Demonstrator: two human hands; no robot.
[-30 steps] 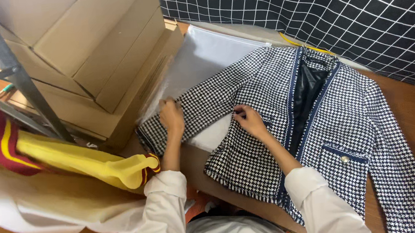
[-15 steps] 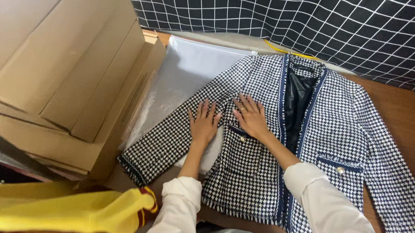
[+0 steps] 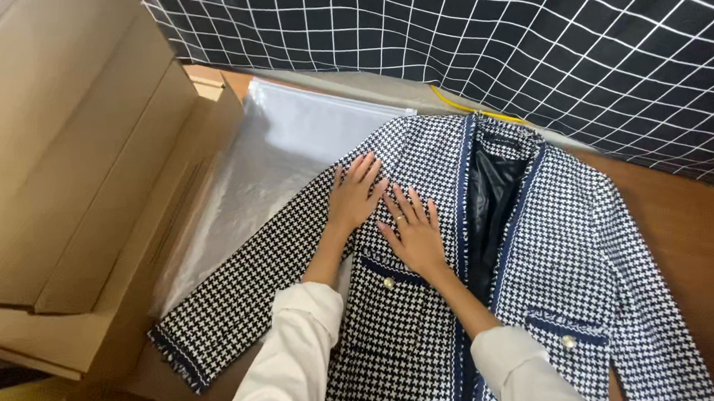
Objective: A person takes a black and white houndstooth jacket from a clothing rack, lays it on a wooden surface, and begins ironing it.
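Two flat hands, left hand (image 3: 355, 194) and right hand (image 3: 414, 232), grip open, palms pressing houndstooth jacket (image 3: 550, 279)

One jacket (image 3: 550, 279), houndstooth with navy trim, lying flat. Two hands on it: the left hand (image 3: 355, 194) and the right hand (image 3: 415, 231), both flat with fingers spread. Two gold buttons in view, one button (image 3: 390, 283) on the near pocket and another button (image 3: 568, 342) on the far pocket. One clear bag (image 3: 285, 155) under the jacket. Two cardboard boxes (image 3: 49, 165) stacked beside it. One grid cloth (image 3: 531, 34) behind
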